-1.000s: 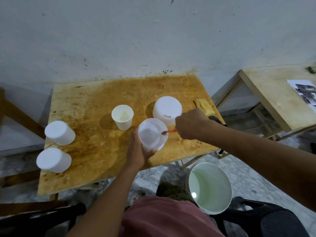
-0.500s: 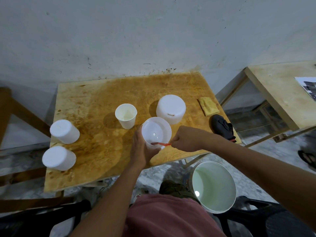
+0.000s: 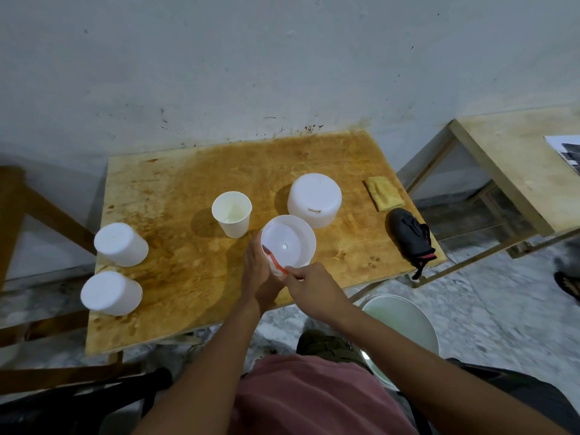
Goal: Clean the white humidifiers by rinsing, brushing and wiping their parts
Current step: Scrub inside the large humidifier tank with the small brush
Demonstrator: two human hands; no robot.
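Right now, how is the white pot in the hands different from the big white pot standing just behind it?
The held pot is tipped, its open mouth showing; the pot behind stands on the table closed side up. The left hand grips the held pot while the right hand holds a red brush inside; nothing touches the pot behind. Both are white and round.

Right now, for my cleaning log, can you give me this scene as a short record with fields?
left hand: grips open white shell
right hand: holds red brush, head inside shell
table: paper cup, white dome, yellow cloth, black bundle
left edge: far unit, near unit
floor: white bucket
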